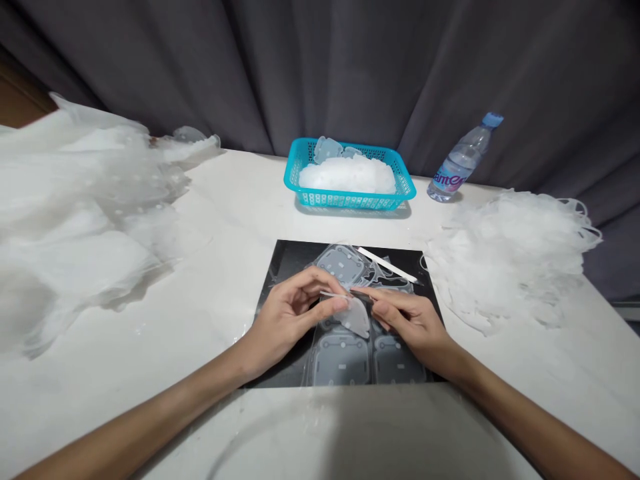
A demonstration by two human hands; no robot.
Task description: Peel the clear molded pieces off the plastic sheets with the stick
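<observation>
My left hand point(300, 303) pinches a small translucent plastic piece point(356, 319) between thumb and fingers, tilted above a black mat. Close beside it, my right hand point(407, 317) is closed, fingertips near the piece's edge; whatever thin thing it may hold is too small to make out. Below both hands, a clear sheet of rounded-square plastic pieces point(343, 360) lies on the black mat point(287, 363). Behind the fingers are another rounded-square piece point(340, 265) and cut-out clear scraps point(387, 277). A white stick-like tool point(387, 265) rests across the mat's far right part.
A blue basket point(350, 200) at the back holds many translucent pieces point(347, 175). Right of it stands a water bottle point(463, 160). Heaped clear sheets point(75, 220) cover the left of the white table point(210, 280); a pile of thin scraps point(515, 260) lies right.
</observation>
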